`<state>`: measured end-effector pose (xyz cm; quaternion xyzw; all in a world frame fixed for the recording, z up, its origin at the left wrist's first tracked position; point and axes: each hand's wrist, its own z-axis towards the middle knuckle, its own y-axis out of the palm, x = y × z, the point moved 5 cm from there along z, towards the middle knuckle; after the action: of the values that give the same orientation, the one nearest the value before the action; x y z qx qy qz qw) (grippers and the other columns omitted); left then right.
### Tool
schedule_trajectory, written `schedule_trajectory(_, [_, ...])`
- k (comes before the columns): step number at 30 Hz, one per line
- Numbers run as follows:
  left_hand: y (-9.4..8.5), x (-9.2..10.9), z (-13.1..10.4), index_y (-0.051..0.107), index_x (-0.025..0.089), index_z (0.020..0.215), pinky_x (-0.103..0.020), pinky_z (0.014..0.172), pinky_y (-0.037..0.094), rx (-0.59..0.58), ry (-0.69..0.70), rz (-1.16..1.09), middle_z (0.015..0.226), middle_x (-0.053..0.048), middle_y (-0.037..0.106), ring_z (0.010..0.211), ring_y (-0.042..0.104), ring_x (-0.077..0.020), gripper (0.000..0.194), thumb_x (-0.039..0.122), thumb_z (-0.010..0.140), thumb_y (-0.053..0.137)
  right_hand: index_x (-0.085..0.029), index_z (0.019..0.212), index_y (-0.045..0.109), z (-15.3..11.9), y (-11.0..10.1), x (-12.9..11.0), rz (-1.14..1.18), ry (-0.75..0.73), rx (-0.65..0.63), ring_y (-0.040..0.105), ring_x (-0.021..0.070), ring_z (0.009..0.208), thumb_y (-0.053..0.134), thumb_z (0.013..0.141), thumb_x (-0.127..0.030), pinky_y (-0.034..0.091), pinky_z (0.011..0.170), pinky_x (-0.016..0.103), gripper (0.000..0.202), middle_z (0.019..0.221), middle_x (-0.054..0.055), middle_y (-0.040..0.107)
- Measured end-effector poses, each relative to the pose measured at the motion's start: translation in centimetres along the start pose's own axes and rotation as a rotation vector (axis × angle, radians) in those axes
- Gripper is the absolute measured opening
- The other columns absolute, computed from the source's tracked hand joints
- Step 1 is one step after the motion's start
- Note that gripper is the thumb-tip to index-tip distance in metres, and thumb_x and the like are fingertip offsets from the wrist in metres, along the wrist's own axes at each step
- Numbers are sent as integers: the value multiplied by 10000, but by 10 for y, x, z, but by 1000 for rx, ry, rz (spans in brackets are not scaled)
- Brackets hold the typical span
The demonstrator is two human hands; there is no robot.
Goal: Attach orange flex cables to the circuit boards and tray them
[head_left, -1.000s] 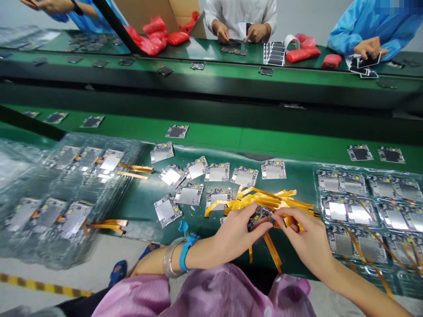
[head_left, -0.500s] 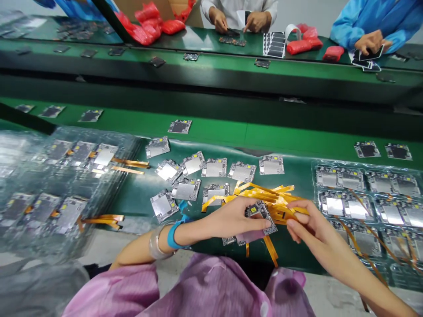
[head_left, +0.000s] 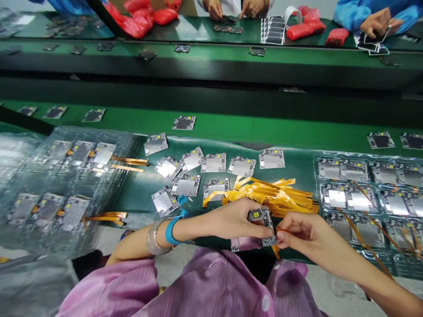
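My left hand (head_left: 243, 220) is closed on a circuit board (head_left: 262, 220), gripping it near its edge close to my lap. At the board's right edge, my right hand (head_left: 297, 233) pinches the end of an orange flex cable (head_left: 282, 230). The cable's tip is close to the board; I cannot tell whether they are joined. Behind both hands lies a pile of yellow-orange flex cables (head_left: 271, 193). Several loose circuit boards with silver shields, such as this board (head_left: 214, 163), are spread on the green table beyond my left forearm.
Clear plastic trays of boards stand at right (head_left: 317, 176) and left (head_left: 127, 149). A green conveyor belt (head_left: 224, 127) carries several boards past the table. Across it, co-workers' hands (head_left: 375, 24) handle parts beside red plastic bundles (head_left: 306, 31).
My right hand has come away from the cable pile toward the board, now pinching one flex cable at its edge. The boards on the belt have shifted right.
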<state>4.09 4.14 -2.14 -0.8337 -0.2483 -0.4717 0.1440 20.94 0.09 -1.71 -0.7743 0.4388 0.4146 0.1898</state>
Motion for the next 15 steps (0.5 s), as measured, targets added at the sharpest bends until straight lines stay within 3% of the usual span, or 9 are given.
schedule_trajectory(15, [7, 3, 2, 629, 170, 796, -225, 519, 324, -102, -7, 8, 662, 48, 496, 587, 386, -95, 239, 404, 829, 660, -177, 811, 603, 1, 3, -2, 34, 90, -154, 669, 137, 756, 633, 894, -327, 498, 690, 244, 174, 786, 21, 707])
